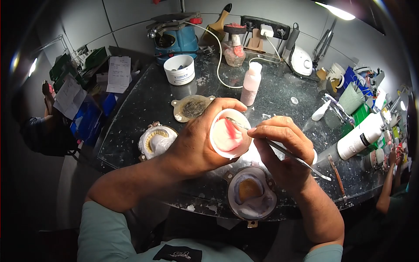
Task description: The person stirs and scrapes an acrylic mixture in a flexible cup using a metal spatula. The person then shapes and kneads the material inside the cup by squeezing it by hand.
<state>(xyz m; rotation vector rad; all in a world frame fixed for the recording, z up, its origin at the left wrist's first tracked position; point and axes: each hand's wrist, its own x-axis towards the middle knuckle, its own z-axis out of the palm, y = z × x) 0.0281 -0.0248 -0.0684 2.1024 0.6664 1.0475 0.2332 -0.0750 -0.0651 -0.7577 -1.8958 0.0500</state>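
My left hand (192,139) is wrapped round a small white cup (212,142), tilted toward me. Pink powder or paste (224,136) with a redder streak lies inside it. In my right hand (286,153) is a thin metal spatula (290,153), its tip dipping into the cup near the upper rim. Below the cup, near the table's front edge, sits a round flask half (252,192) with a yellowish form set in plaster. Left of my left hand, a plaster dental cast (156,139) shows an arch of teeth. A round flask lid (192,108) lies behind it.
Behind the cup stands a bottle of pink powder (251,85). A white tub (179,70) and a blue machine (175,41) are at the back left. On the right are a white bottle (360,136), a brown-handled tool (337,179) and a green mesh holder (350,99). Other people work at both sides.
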